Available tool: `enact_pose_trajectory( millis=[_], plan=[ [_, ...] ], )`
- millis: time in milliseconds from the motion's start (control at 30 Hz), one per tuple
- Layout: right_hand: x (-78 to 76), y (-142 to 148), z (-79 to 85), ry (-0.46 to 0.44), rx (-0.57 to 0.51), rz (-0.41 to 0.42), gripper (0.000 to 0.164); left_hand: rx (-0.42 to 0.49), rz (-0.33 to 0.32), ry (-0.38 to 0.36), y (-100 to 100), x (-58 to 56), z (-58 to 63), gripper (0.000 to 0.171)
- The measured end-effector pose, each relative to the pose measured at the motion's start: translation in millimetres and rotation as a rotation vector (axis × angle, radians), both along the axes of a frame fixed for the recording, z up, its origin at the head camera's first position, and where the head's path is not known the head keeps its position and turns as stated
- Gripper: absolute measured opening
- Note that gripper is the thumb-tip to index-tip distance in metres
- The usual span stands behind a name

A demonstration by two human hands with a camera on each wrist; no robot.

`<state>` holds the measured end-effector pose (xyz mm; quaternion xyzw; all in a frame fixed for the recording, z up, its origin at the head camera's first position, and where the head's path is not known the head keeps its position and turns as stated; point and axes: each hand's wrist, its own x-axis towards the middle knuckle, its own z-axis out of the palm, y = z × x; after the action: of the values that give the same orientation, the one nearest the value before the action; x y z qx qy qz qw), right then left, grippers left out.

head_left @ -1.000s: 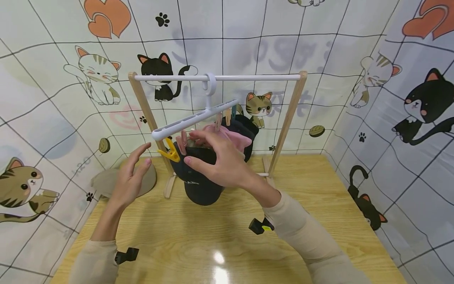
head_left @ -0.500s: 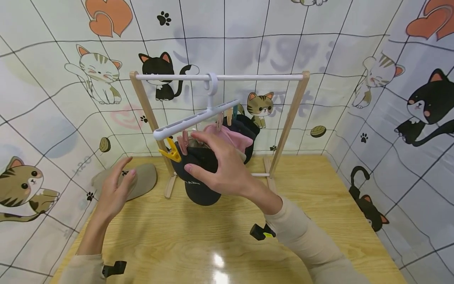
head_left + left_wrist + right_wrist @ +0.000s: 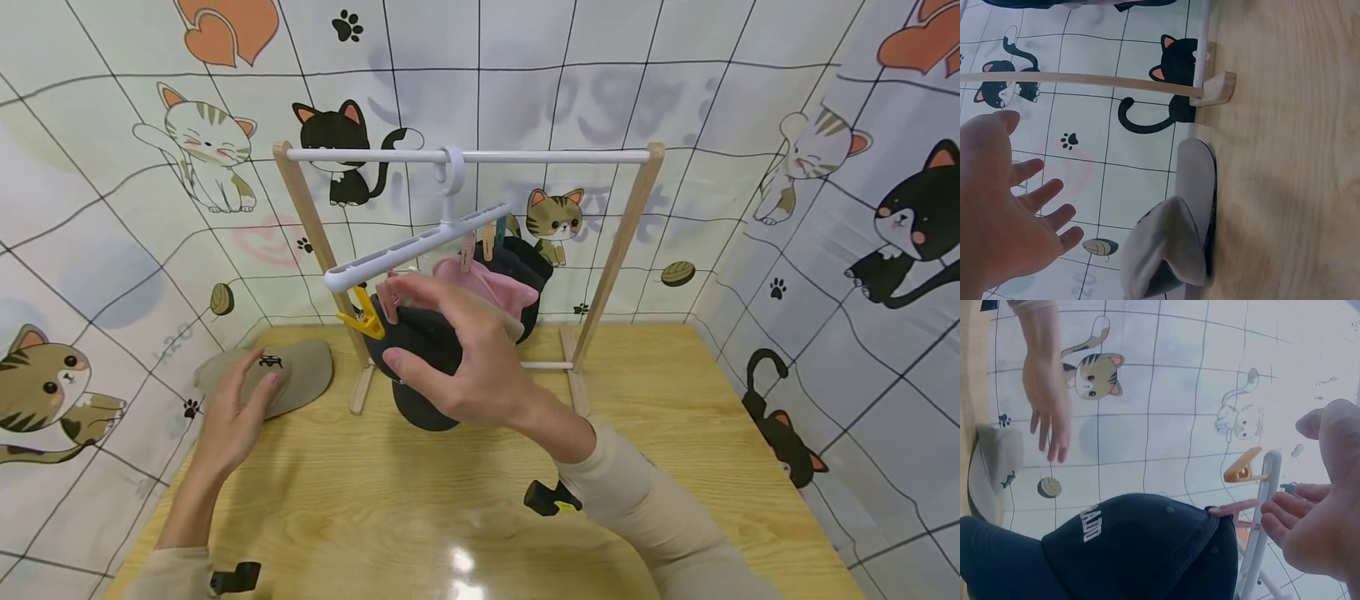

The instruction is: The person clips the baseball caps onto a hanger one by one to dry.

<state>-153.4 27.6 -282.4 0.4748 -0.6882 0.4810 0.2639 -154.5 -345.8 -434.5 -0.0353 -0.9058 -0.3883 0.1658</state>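
My right hand (image 3: pixel 486 358) is beside a dark navy cap (image 3: pixel 1141 544) that hangs from a white hanger (image 3: pixel 420 247). Its thumb and fingers are spread apart, with the fingertips close to the pink clothespin (image 3: pixel 1233 509) at the cap's edge. Near that one, a yellow clothespin (image 3: pixel 363 315) hangs at the hanger's left end. Over at the left, my left hand (image 3: pixel 231 421) hovers with relaxed fingers, overlapping a beige cap (image 3: pixel 303 379) on the table in the head view. The left wrist view shows this hand (image 3: pixel 1016 212) holding nothing.
A wooden-legged rack with a white bar (image 3: pixel 555 157) carries the hanger. Further back along it hang a pink item (image 3: pixel 491 287) and another dark cap (image 3: pixel 528 262), with more clothespins above. Cat-patterned cloth walls surround the wooden table (image 3: pixel 660 400).
My left hand has moved left and down, from beside the rack to over the beige cap. The right hand stays near the pink clothespin, shifting only slightly.
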Motion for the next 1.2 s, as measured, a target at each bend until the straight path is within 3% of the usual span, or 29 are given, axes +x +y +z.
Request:
enact_pose_trajectory(
  millis=[133, 300, 667, 933, 1200],
  plan=[
    [3.3, -5, 2.9, -0.027, -0.014, 0.054, 0.06, -0.034, 0.027, 0.037, -7, -1.1, -5.6, 0.059],
    [5.3, -9, 2.2, -0.102, -0.021, 0.121, 0.061, -0.042, 0.094, 0.026, -18, 0.6, -13.1, 0.063],
    [3.0, -16, 3.2, -0.209, 0.017, 0.103, 0.059, 0.012, 0.276, -0.052, -42, -0.9, -25.6, 0.066],
    [5.6, -21, 6.1, -0.301, 0.038, 0.103, 0.057, 0.022, 0.369, -0.153, -55, -8.9, -32.8, 0.072],
    [5.7, -28, 9.4, -0.37, 0.043, 0.143, 0.058, 0.07, 0.403, -0.308, -65, -17.0, -31.0, 0.083]
  ],
)
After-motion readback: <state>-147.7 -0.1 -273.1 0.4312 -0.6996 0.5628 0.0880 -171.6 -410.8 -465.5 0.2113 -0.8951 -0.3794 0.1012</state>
